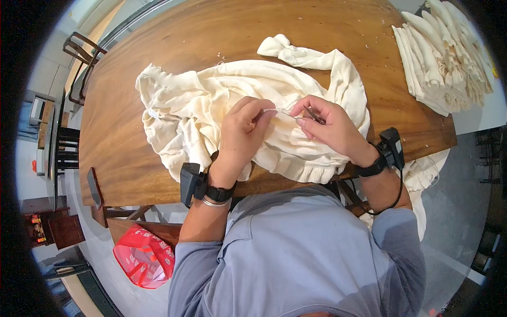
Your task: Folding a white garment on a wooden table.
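A cream knitted garment (pixel 190 91) with ribbed edges lies rumpled on the wooden table (pixel 130 43), one sleeve bent round at the upper right. Over its middle, my left hand (pixel 247 123) pinches a small piece of cream yarn or knit edge between thumb and index finger. My right hand (pixel 324 123) holds a small dark metal tool (pixel 315 115), probably thread snips, partly hidden by the fingers. A thin pointed part reaches from the right fingers towards the pinched yarn; whether it belongs to that tool I cannot tell. The hands are close together but apart.
A stack of folded cream knits (pixel 439 63) lies at the far right. More cream fabric (pixel 420 174) hangs beside the table's right edge. A phone (pixel 94 186) rests at the left edge, above a red bag (pixel 144 257). Lint bits dot the table. A wooden chair (pixel 81 55) stands upper left.
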Demonstrator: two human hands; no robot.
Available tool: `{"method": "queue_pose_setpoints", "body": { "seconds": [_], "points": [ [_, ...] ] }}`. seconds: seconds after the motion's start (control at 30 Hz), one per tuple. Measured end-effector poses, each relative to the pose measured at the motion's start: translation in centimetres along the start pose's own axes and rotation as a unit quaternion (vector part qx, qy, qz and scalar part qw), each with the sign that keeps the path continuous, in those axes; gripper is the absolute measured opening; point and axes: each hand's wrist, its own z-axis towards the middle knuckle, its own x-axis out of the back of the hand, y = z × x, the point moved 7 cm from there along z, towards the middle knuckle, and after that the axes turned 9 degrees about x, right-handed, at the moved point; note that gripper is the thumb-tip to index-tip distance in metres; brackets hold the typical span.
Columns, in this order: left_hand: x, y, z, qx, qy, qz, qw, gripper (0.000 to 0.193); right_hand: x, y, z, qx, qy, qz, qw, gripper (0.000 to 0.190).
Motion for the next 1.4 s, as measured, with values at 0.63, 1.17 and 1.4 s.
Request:
{"method": "queue_pose_setpoints", "body": {
  "seconds": [0.63,1.17,1.4],
  "points": [
    [-0.6,-3.0,0.2,0.204,-0.025,-0.247,0.947,0.016,0.7,-5.9,-0.8,0.183,0.004,-0.344,0.921,0.026],
    [-1.6,-3.2,-1.0,0.243,-0.085,-0.323,0.911,0.016,-1.2,-5.8,1.2,0.288,0.035,-0.42,0.86,0.015],
    [7.1,-1.8,-0.3,-0.013,0.141,0.098,0.985,0.033,9.8,-4.8,-1.1,0.232,0.205,-0.466,0.829,0.023]
  ]
}}
